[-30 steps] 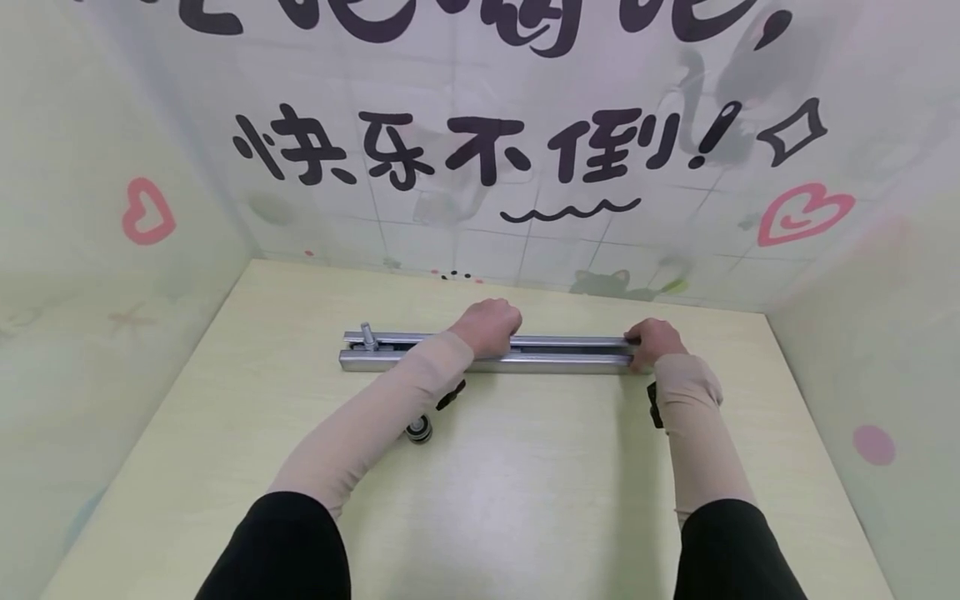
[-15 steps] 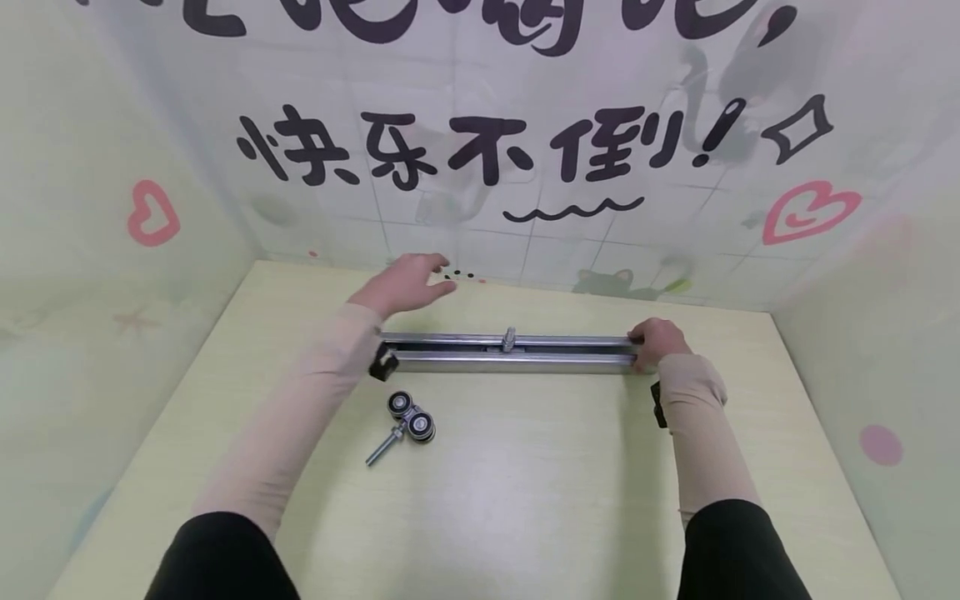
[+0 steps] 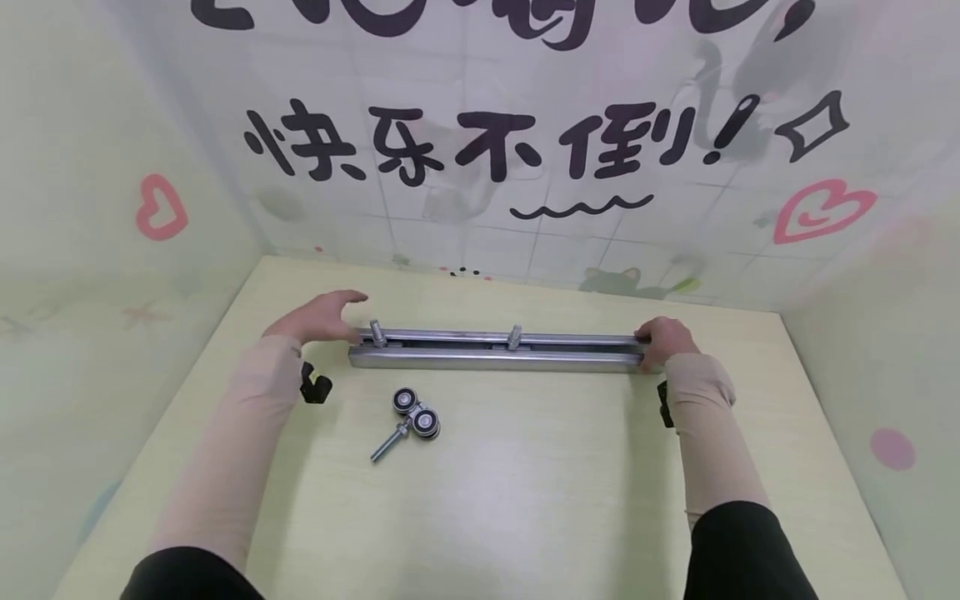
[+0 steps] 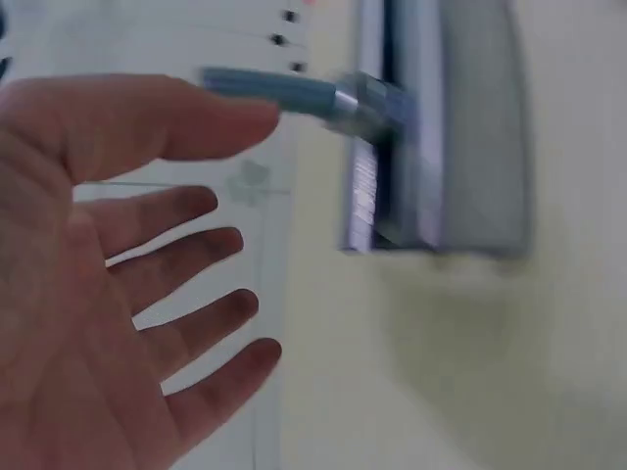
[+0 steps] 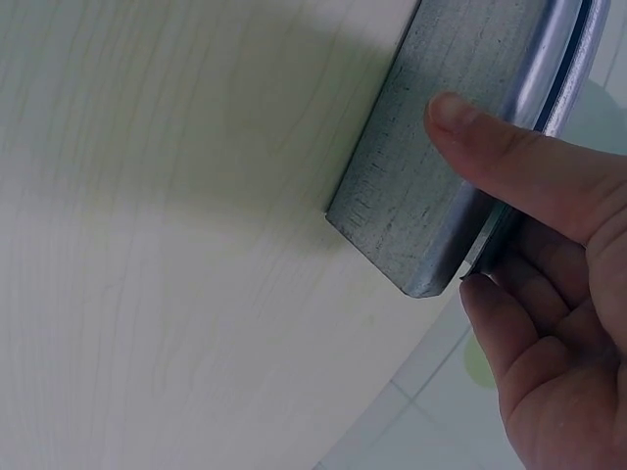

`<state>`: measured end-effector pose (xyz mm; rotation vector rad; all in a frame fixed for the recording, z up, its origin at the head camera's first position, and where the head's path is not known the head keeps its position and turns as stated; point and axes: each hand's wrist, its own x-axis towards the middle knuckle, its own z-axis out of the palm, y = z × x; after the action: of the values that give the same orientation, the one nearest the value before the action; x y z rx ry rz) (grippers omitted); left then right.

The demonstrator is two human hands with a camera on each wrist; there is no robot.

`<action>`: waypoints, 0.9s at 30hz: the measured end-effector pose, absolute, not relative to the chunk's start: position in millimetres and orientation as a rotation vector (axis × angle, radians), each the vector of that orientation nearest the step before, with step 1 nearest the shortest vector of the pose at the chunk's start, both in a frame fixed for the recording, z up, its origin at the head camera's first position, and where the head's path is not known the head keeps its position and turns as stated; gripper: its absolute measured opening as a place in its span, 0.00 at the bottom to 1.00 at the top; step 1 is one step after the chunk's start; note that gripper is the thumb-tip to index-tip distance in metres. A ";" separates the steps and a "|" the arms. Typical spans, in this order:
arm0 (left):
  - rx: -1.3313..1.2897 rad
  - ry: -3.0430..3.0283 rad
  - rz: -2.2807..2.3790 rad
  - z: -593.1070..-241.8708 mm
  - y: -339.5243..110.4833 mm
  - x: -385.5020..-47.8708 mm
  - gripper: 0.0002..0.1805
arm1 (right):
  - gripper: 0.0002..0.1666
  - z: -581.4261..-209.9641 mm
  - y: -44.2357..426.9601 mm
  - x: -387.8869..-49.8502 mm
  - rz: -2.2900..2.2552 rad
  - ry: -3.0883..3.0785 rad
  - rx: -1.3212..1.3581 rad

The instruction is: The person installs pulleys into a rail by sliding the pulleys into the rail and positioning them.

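A metal sliding-door track [image 3: 450, 358] lies lengthwise on the table, its slot facing up. Two threaded bolts stick up from the slot, one bolt [image 3: 377, 333] near the left end and another bolt [image 3: 514, 337] around the middle. My left hand [image 3: 318, 318] is just off the left end, fingers spread and holding nothing; in the left wrist view its thumb overlaps the end bolt [image 4: 284, 93], and I cannot tell if they touch. My right hand [image 3: 666, 340] grips the right end, thumb on the near side wall [image 5: 402, 176] and fingers behind. A roller trolley [image 3: 415, 415] with a bolt lies in front.
The pale wooden table [image 3: 525, 483] is bounded by a printed back wall [image 3: 465, 233] and side walls [image 3: 862, 350]. A small black wrist camera [image 3: 315, 385] sits on the left wrist.
My left hand has gone from above the track's middle, up and leftward, then down to the left end. The middle bolt and whole loose trolley are now uncovered. My right hand keeps its grip.
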<state>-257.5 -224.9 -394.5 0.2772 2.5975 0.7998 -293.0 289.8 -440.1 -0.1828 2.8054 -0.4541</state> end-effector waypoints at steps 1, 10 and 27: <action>0.289 2.589 0.800 -398.8 -226.3 -256.3 0.42 | 0.39 -439.8 290.0 -293.1 -0.454 2.806 -0.183; 0.391 2.676 0.720 -433.3 -221.5 -257.6 0.35 | 0.39 -441.3 290.5 -294.6 -0.458 2.799 -0.180; 0.249 2.798 0.575 -431.4 -204.4 -264.1 0.22 | 0.36 -437.7 285.3 -293.8 -0.380 2.814 -0.280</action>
<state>-264.1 -204.4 -431.4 0.2486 2.7981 0.5754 -293.8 285.3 -437.7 -0.2797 2.8135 -0.3804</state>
